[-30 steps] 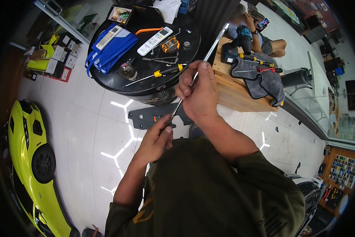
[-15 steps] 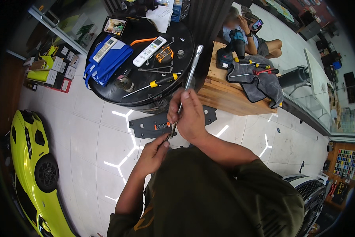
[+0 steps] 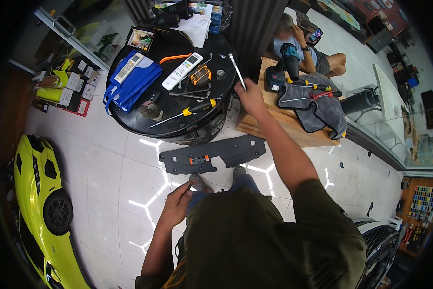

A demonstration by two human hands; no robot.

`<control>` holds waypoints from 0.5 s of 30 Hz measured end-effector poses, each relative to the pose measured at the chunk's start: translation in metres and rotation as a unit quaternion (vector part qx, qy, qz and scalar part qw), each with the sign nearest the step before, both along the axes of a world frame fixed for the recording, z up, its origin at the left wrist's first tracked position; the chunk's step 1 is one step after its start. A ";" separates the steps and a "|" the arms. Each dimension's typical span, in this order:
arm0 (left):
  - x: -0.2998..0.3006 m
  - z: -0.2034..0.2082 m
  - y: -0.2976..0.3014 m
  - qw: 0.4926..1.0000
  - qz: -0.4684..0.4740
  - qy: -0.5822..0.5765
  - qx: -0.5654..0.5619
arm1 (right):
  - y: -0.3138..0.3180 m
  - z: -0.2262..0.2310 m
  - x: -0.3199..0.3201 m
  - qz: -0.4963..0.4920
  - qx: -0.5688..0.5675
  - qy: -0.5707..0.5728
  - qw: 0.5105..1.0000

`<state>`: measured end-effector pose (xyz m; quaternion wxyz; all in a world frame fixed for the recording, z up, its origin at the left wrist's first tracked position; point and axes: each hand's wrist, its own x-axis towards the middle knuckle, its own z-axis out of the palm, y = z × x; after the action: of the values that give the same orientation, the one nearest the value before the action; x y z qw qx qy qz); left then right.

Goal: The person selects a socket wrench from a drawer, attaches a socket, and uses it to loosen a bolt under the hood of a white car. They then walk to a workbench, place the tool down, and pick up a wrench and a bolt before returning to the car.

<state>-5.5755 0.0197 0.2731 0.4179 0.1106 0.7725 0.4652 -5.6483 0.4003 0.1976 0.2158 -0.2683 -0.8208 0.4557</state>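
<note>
My right hand (image 3: 251, 98) reaches forward, its fingers closed round a long chrome socket wrench (image 3: 237, 70). The tool's shiny end points up and to the left, beside the right rim of the round black table (image 3: 129, 126). Its lower part is hidden in my grip. My left hand (image 3: 175, 206) is held low in front of my body, thumb and fingers pinched together. A small dark tip shows at the fingertips, too small to name. Below, a dark grey plastic panel (image 3: 235, 150) with an orange label lies on the floor in front of my shoes.
On the table lie a white remote (image 3: 182, 71), a blue bag (image 3: 139, 79), an orange-black tape measure (image 3: 200, 75) and a yellow-black screwdriver (image 3: 185, 112). A wooden box (image 3: 255, 126) carries a cordless drill (image 3: 288, 60) and grey cloth (image 3: 317, 113). A yellow-green car (image 3: 38, 178) stands left; a person sits beyond.
My hands have parted. The right has carried the socket wrench forward and right, towards the table's edge; the left has dropped slightly. More of the floor panel and my shoes now show.
</note>
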 end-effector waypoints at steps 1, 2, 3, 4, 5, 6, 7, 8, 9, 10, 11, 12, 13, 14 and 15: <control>0.000 0.001 -0.003 1.000 0.003 -0.001 0.005 | 0.014 0.000 -0.024 0.000 0.050 -0.005 0.999; -0.001 0.002 -0.005 1.000 0.007 -0.002 0.011 | 0.024 0.006 -0.046 -0.012 0.084 -0.041 0.996; -0.001 0.003 -0.007 1.000 0.013 -0.002 0.018 | 0.032 0.012 -0.066 -0.023 0.120 -0.075 0.990; -0.001 0.008 -0.006 0.999 0.026 -0.005 0.020 | 0.043 0.014 -0.083 -0.022 0.156 -0.102 0.982; -0.001 0.014 -0.004 0.999 0.041 -0.008 0.022 | 0.052 0.014 -0.099 -0.021 0.192 -0.130 0.973; 0.001 0.020 -0.006 0.998 0.061 -0.011 0.024 | 0.053 0.020 -0.113 -0.005 0.190 -0.178 0.965; 0.004 0.024 -0.008 0.997 0.074 -0.006 0.022 | 0.055 0.020 -0.124 -0.001 0.187 -0.202 0.961; 0.008 0.028 -0.012 0.996 0.091 -0.001 0.018 | 0.054 0.020 -0.134 0.005 0.183 -0.225 0.957; 0.011 0.032 -0.016 0.994 0.106 0.003 0.013 | 0.052 0.019 -0.141 0.011 0.178 -0.249 0.952; 0.013 0.034 -0.018 0.993 0.116 0.004 0.014 | 0.051 0.019 -0.146 0.019 0.186 -0.275 0.943; 0.014 0.033 -0.022 0.992 0.123 0.009 0.013 | 0.050 0.014 -0.146 0.013 0.191 -0.268 0.944; 0.017 0.032 -0.026 0.991 0.133 0.013 0.015 | 0.048 0.010 -0.146 0.011 0.199 -0.261 0.945; 0.019 0.030 -0.030 0.990 0.142 0.017 0.017 | 0.047 0.007 -0.145 0.008 0.207 -0.254 0.945; 0.019 0.029 -0.033 0.984 0.178 -0.011 0.026 | 0.054 0.000 -0.147 -0.023 0.163 -0.251 0.954; 0.023 0.029 -0.041 0.973 0.226 -0.039 0.033 | 0.044 -0.001 -0.142 -0.043 0.146 -0.176 0.972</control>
<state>-5.5529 -0.0208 0.3019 0.3282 -0.0716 0.7449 0.5765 -5.7906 0.4439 0.1962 0.1246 -0.3450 -0.8913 0.2665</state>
